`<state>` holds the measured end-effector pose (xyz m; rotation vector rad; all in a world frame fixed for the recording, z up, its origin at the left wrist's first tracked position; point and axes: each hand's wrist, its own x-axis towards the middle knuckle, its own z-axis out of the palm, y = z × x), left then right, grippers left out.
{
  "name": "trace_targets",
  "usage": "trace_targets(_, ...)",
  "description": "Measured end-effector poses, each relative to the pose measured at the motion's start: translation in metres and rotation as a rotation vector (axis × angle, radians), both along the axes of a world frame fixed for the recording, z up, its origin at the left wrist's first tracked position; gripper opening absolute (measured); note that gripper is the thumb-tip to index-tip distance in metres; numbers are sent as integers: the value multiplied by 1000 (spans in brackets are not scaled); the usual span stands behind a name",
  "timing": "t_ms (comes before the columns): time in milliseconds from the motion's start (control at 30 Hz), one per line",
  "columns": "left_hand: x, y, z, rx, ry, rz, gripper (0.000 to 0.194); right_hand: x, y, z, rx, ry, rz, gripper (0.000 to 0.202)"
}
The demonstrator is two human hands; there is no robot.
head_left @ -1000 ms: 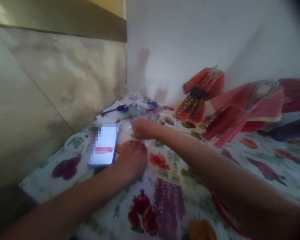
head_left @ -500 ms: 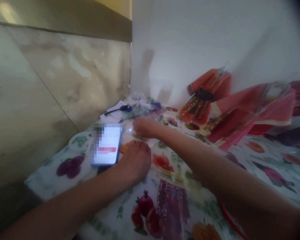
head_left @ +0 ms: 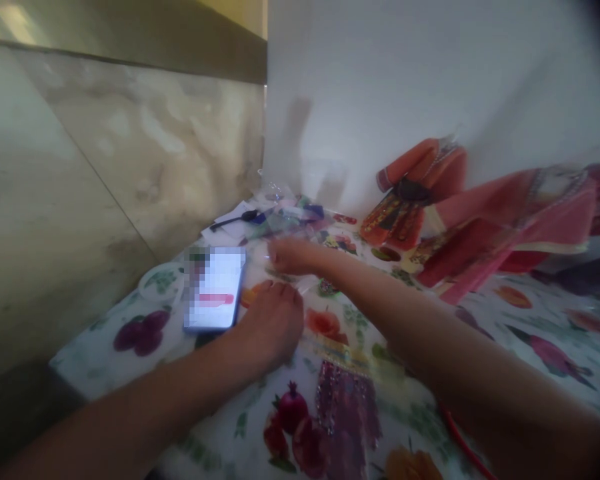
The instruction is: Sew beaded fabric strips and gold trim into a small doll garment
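My left hand (head_left: 279,320) rests low over the patterned tablecloth (head_left: 87,347), just right of a lit phone (head_left: 217,287). Its fingers are curled, and whatever they hold is hidden. Beyond it, my right hand (head_left: 293,257) is closed too, with a clear, shiny piece of plastic (head_left: 264,257) close to its fingertips. What it grips is too blurred to make out. Below my right forearm lies a purple beaded fabric piece (head_left: 347,407) with a yellowish band at its top.
Small red and orange garments (head_left: 423,187) stand against the white wall at the right. Clear bags and papers (head_left: 230,227) with a black spoon-like item (head_left: 235,219) lie at the back. A round white piece (head_left: 160,281) is left of the phone.
My right hand has shifted very slightly, and the bright glint by its fingertips is smaller. The whole view has moved a little; my left hand keeps its place beside the phone.
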<state>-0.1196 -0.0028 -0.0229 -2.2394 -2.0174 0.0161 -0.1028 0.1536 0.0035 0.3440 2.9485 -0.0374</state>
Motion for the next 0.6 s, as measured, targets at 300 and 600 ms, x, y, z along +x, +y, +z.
trace_targets(300,0,0,2,9,-13,-18,34,-3,-4,4,-75,-27,-76,22)
trace_targets(600,-3,-1,-2,45,-23,-39,35,22,7,31,-403,118,-117,21)
